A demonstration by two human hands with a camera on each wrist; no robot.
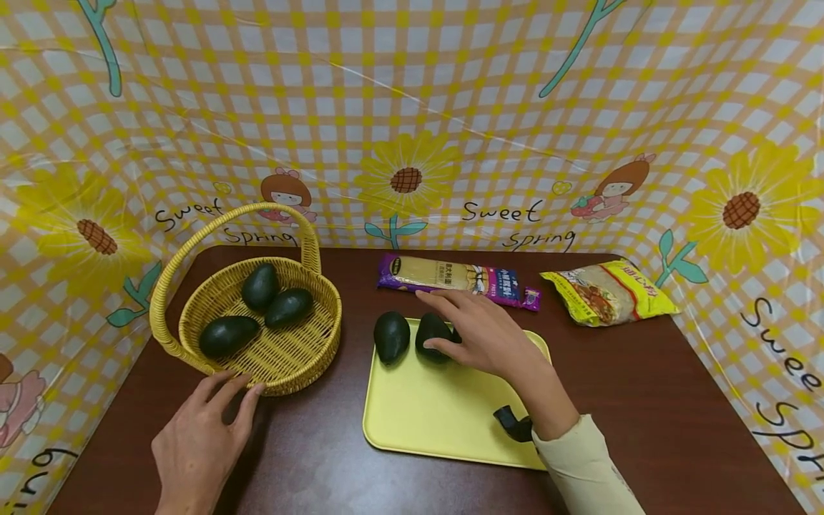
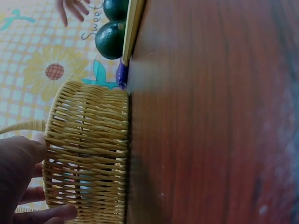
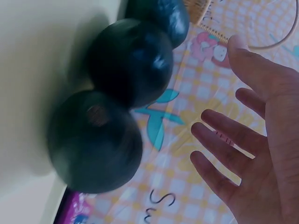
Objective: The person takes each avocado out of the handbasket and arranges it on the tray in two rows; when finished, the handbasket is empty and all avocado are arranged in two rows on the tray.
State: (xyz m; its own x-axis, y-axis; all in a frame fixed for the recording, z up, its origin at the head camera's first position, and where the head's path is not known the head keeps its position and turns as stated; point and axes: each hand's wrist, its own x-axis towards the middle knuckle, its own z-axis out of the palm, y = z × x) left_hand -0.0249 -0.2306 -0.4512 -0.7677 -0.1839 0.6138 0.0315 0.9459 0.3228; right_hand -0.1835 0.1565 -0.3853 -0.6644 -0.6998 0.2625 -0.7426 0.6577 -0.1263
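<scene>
My left hand (image 1: pixel 202 436) is at the near rim of a yellow wicker basket (image 1: pixel 309 365), fingers loosely bent and touching or nearly touching it. Three dark green avocados lie inside the basket, one (image 1: pixel 228 336) at the left. My right hand (image 1: pixel 483 332) hovers over the far part of a yellow tray (image 1: pixel 425 422), fingers spread and holding nothing. On that tray sit an avocado (image 1: pixel 391 337) and, beside it, a second avocado (image 1: pixel 433 337) partly covered by the hand. The right wrist view shows three in a row, the nearest avocado (image 3: pixel 96 144) apart from my fingers.
Behind the tray lies a purple pasta packet (image 1: pixel 450 279). To its right is a yellow plastic food bag (image 1: pixel 608 293). A black curved piece (image 1: pixel 513 423) shows by my right wrist. Checked cloth (image 1: pixel 412 93) rises behind the brown table (image 1: pixel 309 458) and along its sides.
</scene>
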